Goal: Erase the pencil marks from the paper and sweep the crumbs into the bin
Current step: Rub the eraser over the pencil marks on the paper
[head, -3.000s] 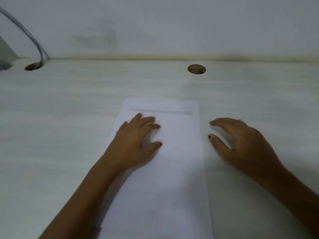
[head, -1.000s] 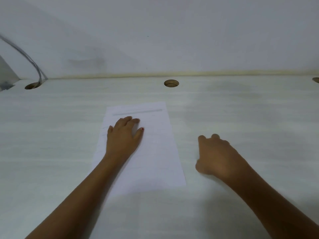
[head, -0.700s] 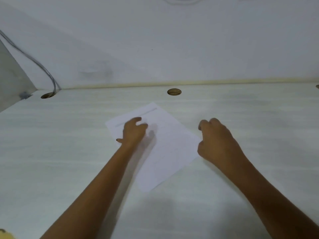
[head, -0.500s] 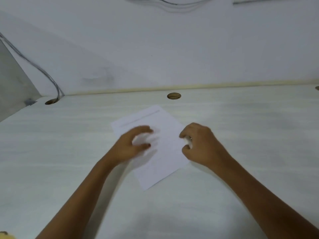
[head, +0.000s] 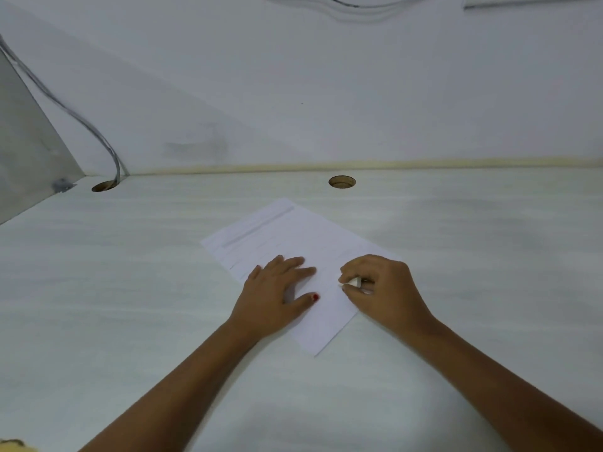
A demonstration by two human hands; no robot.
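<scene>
Your left hand lies flat on the paper, fingers straight and spread, pinning the sheet to the bench. Your right hand has its fingers curled round a small white eraser. It is pinched at the fingertips, with its tip on the sheet just right of your left fingers.

A faint grey pencil line shows beyond your left fingers, near the sheet's far edge. Fainter marks lie between that line and your fingers (too faint to read).

Judgement: erasing is at its very start. The marks remain, no crumbs can be made out and no bin is in view, so the sweeping is all still to do.

Against half a second ago, your left hand was arched with its fingers lifted and is now pressed flat. Your right hand sits in much the same place, with the eraser showing more plainly. The sheet keeps its skewed angle.
</scene>
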